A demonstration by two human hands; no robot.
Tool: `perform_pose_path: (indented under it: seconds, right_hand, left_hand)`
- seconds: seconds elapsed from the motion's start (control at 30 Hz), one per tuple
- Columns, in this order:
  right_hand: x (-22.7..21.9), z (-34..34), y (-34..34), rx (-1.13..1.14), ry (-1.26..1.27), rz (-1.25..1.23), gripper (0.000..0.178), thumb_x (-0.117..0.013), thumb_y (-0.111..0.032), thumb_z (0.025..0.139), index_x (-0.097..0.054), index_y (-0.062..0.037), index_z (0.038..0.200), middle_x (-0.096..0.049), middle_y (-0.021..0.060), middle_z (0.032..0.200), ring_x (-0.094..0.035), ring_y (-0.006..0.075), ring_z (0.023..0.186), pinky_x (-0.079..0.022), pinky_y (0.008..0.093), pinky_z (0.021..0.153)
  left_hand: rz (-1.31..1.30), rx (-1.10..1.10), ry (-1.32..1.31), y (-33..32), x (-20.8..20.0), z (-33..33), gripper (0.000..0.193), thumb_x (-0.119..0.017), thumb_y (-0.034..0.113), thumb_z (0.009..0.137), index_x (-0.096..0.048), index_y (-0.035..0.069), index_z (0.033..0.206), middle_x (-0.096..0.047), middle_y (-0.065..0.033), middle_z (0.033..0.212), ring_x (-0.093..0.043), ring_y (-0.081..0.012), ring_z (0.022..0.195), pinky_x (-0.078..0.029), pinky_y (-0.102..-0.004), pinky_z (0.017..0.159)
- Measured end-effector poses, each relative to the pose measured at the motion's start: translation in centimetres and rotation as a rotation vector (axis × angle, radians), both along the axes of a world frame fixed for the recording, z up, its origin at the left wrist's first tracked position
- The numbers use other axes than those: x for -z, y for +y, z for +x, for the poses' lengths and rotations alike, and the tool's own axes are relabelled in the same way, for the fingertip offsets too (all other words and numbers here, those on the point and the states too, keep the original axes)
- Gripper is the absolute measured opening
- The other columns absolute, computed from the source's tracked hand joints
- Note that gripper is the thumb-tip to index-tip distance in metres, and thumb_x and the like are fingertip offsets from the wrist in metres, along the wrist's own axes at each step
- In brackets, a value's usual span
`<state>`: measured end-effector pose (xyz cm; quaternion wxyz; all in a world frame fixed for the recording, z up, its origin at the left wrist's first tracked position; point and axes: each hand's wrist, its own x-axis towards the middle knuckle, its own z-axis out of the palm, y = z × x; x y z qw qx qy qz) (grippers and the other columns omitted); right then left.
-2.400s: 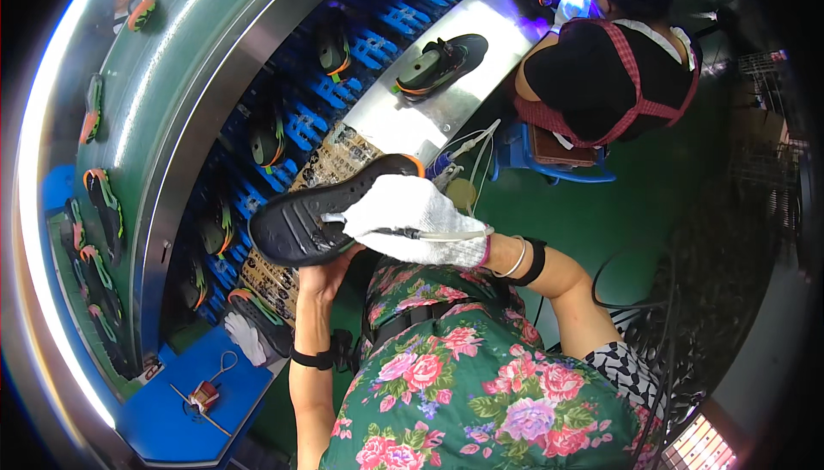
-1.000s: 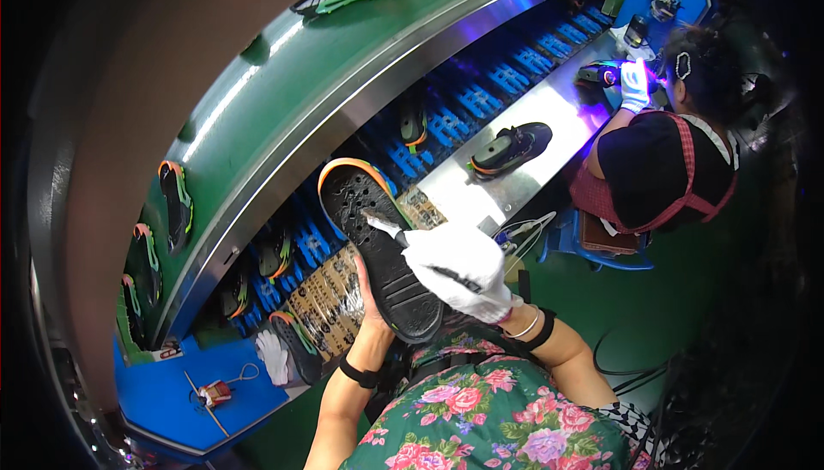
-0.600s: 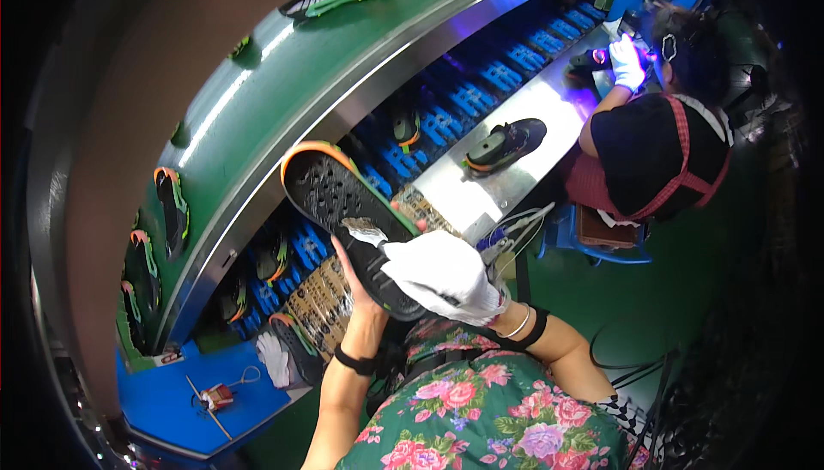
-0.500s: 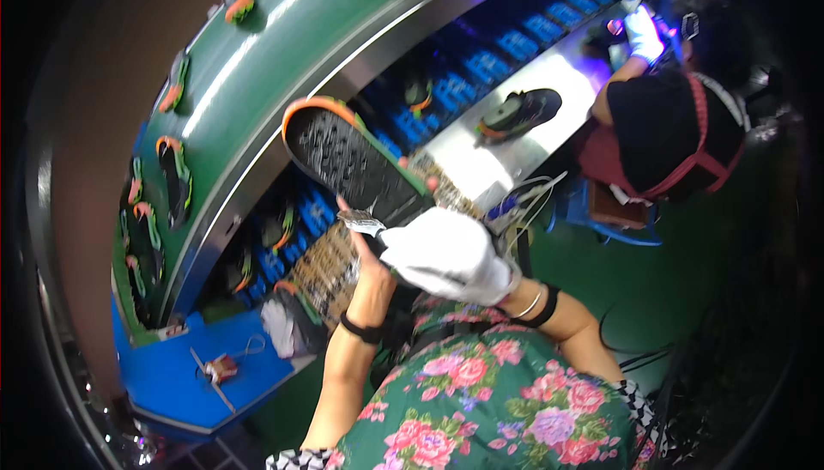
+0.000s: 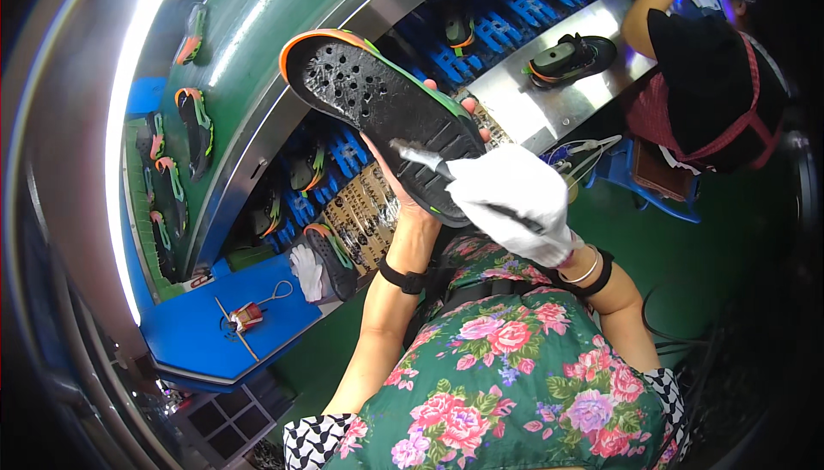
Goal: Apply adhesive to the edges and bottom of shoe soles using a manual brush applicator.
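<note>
A black shoe sole (image 5: 378, 118) with an orange and green rim lies tilted across my left hand (image 5: 410, 198). That bare hand grips it from beneath; thumb side and fingertips show along opposite edges. Small round holes dot its far end, and grooves cross the near part. In my right hand (image 5: 515, 204), gloved in white, is a brush (image 5: 421, 157) with a pale tip and dark neck. The brush tip is over the sole's near half; whether it touches I cannot tell. The gloved fingers are wrapped round the handle, which they hide.
Beyond the sole curves a green conveyor (image 5: 249, 49) carrying several soles. Left of my arm, a blue table (image 5: 206, 333) holds a small red item (image 5: 247, 317); white gloves (image 5: 307, 272) lie beside it. A shoe (image 5: 571, 60) sits on a metal bench near a seated co-worker (image 5: 695, 84).
The brush has moved from the sole's left edge onto its near half. My head view has shifted, and hands and sole appear slightly further right.
</note>
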<state>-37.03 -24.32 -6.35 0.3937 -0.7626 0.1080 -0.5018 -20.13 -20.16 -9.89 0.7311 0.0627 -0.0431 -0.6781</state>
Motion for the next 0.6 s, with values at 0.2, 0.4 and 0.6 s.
perform_pose_path:
  seconds: [0.2, 0.4, 0.6]
  right_hand:
    - [-0.1, 0.2, 1.0, -0.121, -0.024, 0.081, 0.022, -0.081, -0.002, 0.077, -0.078, -0.0074, 0.098, -0.076, 0.0108, 0.101, -0.073, 0.0268, 0.085, -0.057, 0.0382, 0.077]
    - [0.8, 0.0, 0.5, -0.068, 0.026, -0.079, 0.033, -0.083, -0.002, 0.075, -0.077, -0.0063, 0.107, -0.077, 0.0108, 0.100, -0.072, 0.0270, 0.086, -0.057, 0.0380, 0.075]
    - [1.5, -1.0, -0.6, -0.084, -0.019, 0.223, 0.021, -0.082, -0.005, 0.077, -0.077, -0.0069, 0.097, -0.077, 0.0082, 0.098, -0.072, 0.0252, 0.084, -0.057, 0.0358, 0.074]
  left_hand:
    - [-0.022, 0.017, -0.024, 0.0, 0.4, 0.6, 0.098, -0.047, 0.084, 0.087, -0.036, 0.017, 0.156, -0.053, -0.0337, 0.140, -0.063, -0.0540, 0.110, -0.057, -0.0625, 0.089]
    - [0.116, -0.108, -0.083, -0.4, 0.0, 0.7, 0.098, -0.048, 0.083, 0.087, -0.039, 0.011, 0.153, -0.056, -0.0283, 0.136, -0.060, -0.0457, 0.120, -0.053, -0.0635, 0.095]
    - [-0.045, -0.017, -0.096, -0.8, 0.9, 0.8, 0.102, -0.047, 0.086, 0.085, -0.041, 0.010, 0.152, -0.057, -0.0242, 0.137, -0.057, -0.0424, 0.124, -0.051, -0.0626, 0.098]
